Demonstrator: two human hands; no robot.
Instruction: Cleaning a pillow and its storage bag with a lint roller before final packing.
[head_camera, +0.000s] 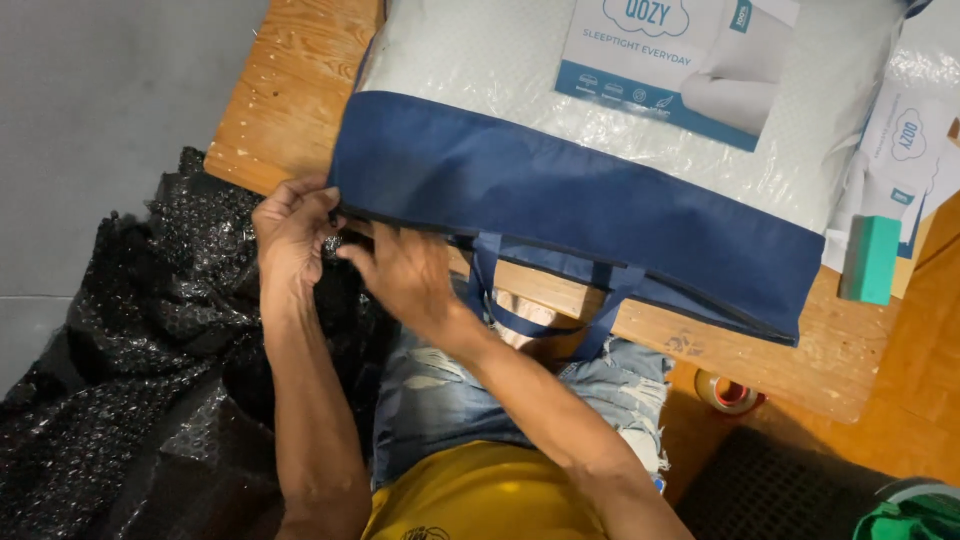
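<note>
Under both hands (350, 250), bag (570, 200) corner hidden.

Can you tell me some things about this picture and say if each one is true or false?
1. Both hands are at the bag's corner. True: the left hand and right hand meet at the near-left corner of the blue bag.
2. The bag lies on the floor. False: it lies on a wooden table.
3. The bag's handle hangs over the table edge. True.
4. A red block sits beside the bag. False: the block is teal.
5. Black bubble wrap lies left of the person. True.
</note>
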